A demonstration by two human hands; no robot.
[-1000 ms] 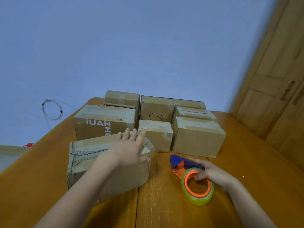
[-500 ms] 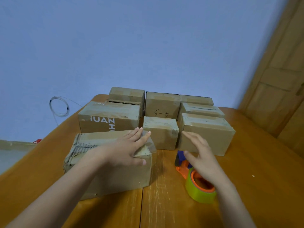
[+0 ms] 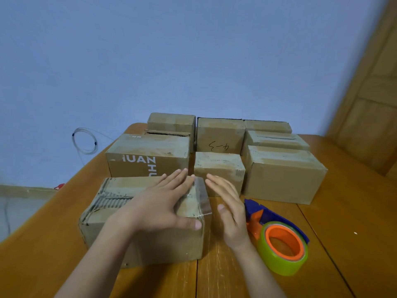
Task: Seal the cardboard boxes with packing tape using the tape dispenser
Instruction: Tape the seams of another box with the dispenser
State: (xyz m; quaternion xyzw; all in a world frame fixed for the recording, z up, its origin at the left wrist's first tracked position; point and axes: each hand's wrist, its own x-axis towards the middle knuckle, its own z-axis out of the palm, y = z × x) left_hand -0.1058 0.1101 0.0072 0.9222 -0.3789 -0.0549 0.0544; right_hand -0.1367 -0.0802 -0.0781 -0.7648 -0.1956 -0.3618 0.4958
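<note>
Seven smaller cardboard boxes (image 3: 217, 147) sit bunched at the far end of the wooden table (image 3: 348, 229) I am looking down on, one printed with white letters, one with a handwritten mark on its side. Nearest me, on the left half of the table, lies the box being sealed (image 3: 120, 214), its top worn and its corrugation showing along the left part. Clear tape (image 3: 203, 203) wraps over its right top edge and down the right side.

I see my left hand (image 3: 163, 203) lying flat on that box's top, fingers straight and together, thumb stretched along the front edge near the right corner, pressing on the tape. My right hand (image 3: 227, 211) is just beside the box's right side, fingers straight and loosely spread, holding nothing; whether it touches the box I cannot tell. Right of that hand, the tape dispenser (image 3: 281, 241) rests on the table by itself, blue handle, orange core, green-yellow roll.

A coil of thin wire (image 3: 84, 140) hangs on the blue wall beyond the table's left corner.
</note>
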